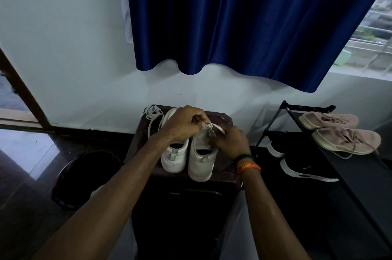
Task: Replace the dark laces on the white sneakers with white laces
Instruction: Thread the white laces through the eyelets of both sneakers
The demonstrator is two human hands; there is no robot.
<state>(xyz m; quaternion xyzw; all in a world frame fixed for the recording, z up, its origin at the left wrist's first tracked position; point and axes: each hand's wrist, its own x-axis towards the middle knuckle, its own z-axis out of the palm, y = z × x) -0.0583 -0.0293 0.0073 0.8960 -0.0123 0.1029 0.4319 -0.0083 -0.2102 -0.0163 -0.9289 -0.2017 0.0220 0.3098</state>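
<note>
Two white sneakers [186, 153] stand side by side on the dark bench [222, 177], heels toward 6 o'clock. The left hand [180, 126] pinches a white lace [214, 126] above the right sneaker; the right hand [231, 141] has its grip closed on the same lace. Another white lace [153, 113] lies at 10 o'clock, beside the left sneaker.

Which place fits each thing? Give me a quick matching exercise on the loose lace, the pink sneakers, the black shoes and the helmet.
Things:
1. loose white lace
2. pair of pink knit sneakers
3. pair of black shoes with white soles
4. dark round helmet

Places:
A. floor, left of the dark brown stool
B. top of the black rack
C. stool's far left corner
D. under the rack

Pairs: 1-C, 2-B, 3-D, 4-A
</note>
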